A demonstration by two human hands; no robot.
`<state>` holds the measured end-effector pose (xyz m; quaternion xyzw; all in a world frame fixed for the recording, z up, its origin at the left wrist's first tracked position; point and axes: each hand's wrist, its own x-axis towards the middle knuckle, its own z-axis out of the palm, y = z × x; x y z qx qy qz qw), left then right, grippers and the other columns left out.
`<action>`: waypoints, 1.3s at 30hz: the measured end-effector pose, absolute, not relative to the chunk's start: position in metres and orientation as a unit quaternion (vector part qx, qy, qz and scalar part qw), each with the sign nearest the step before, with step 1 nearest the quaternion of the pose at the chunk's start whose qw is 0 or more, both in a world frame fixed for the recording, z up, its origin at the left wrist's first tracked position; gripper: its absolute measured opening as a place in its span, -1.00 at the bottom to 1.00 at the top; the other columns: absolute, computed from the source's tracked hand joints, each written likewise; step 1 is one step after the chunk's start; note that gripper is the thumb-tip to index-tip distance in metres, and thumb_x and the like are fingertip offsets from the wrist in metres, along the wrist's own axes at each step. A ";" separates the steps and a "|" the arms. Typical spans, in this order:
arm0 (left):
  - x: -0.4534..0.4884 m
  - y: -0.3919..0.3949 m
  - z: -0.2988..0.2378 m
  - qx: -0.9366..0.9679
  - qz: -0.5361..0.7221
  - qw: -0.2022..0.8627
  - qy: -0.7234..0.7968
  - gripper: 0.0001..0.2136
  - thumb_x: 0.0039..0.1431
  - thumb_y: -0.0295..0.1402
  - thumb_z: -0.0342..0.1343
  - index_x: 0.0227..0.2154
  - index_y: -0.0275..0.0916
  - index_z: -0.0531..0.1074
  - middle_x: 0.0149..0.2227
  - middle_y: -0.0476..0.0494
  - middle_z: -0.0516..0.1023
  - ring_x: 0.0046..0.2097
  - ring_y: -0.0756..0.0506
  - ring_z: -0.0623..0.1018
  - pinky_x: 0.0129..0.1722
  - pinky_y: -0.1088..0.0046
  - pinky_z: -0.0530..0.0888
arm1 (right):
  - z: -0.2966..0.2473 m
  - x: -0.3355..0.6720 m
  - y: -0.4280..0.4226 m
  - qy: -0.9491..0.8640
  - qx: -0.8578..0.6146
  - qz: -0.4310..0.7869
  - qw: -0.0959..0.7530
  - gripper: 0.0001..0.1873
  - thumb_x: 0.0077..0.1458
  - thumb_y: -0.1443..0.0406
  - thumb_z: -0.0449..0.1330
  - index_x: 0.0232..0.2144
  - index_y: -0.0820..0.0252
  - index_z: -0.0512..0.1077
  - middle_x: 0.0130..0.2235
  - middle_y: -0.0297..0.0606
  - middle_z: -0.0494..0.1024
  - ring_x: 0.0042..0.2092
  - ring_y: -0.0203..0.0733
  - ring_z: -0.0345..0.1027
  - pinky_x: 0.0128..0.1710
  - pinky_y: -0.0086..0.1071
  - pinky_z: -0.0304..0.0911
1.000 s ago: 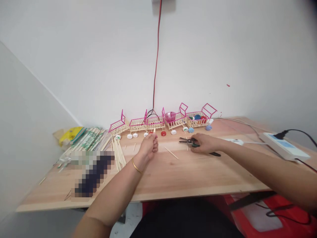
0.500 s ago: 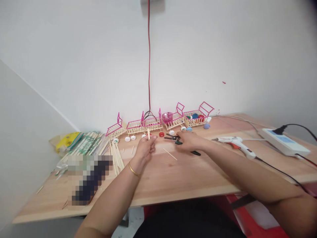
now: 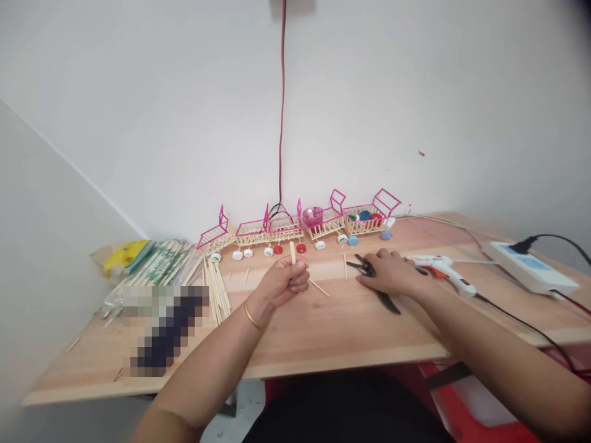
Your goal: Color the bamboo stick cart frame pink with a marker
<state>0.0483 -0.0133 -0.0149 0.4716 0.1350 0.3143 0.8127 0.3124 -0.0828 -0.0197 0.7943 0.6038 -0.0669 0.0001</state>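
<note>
My left hand (image 3: 285,281) is closed in a fist around a short wooden stick (image 3: 292,252) that pokes up above the fingers. My right hand (image 3: 388,271) lies on the wooden table (image 3: 323,326) with its fingers over black-handled pliers (image 3: 376,283); the jaws stick out to the left and a handle trails toward me. A loose stick (image 3: 318,287) lies on the table between the two hands, and another short stick (image 3: 345,266) lies just left of the pliers.
A row of pink and wood stick carts (image 3: 300,224) with bottle-cap wheels stands along the wall. Bundles of sticks (image 3: 217,284) and packets (image 3: 157,261) lie at the left. A white glue gun (image 3: 441,269) and a power strip (image 3: 530,261) are at the right.
My right hand has slid the pliers to the right and nearer the glue gun. My left hand has drawn slightly toward me, still holding the stick upright.
</note>
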 end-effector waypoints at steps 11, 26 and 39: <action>0.047 -0.018 -0.019 0.470 0.247 0.840 0.106 -0.52 -0.29 -0.10 0.50 -0.54 -0.28 0.34 -0.65 0.19 0.07 -0.64 0.18 0.03 -0.65 0.62 -0.06 | 0.046 0.227 -0.096 0.785 0.420 -0.142 -0.433 -0.80 0.20 0.16 0.20 -0.30 0.11 0.56 -0.31 -0.25 0.56 -0.24 -0.20 0.40 -0.16 -0.31 0.30; 0.054 -0.015 -0.020 0.467 0.280 0.821 0.169 -0.52 -0.19 -0.17 0.48 -0.54 -0.27 0.24 -0.67 0.22 0.03 -0.63 0.19 -0.02 -0.63 0.65 -0.07 | 0.029 0.212 -0.083 0.801 0.479 0.048 -0.355 -0.92 0.09 0.36 0.12 -0.44 0.17 0.39 -0.33 -0.21 0.50 -0.24 -0.13 0.32 -0.16 -0.26 0.07; 0.044 0.006 -0.015 0.405 0.370 0.802 0.237 -0.67 -0.05 -0.27 0.40 -0.46 -0.31 0.34 -0.68 0.22 0.06 -0.65 0.17 0.02 -0.67 0.67 -0.02 | 0.035 0.263 -0.094 0.797 0.539 -0.253 -0.106 -0.67 0.24 0.23 -0.05 -0.54 0.16 0.31 -0.55 -0.38 0.30 -0.49 -0.29 0.12 -0.44 -0.39 0.01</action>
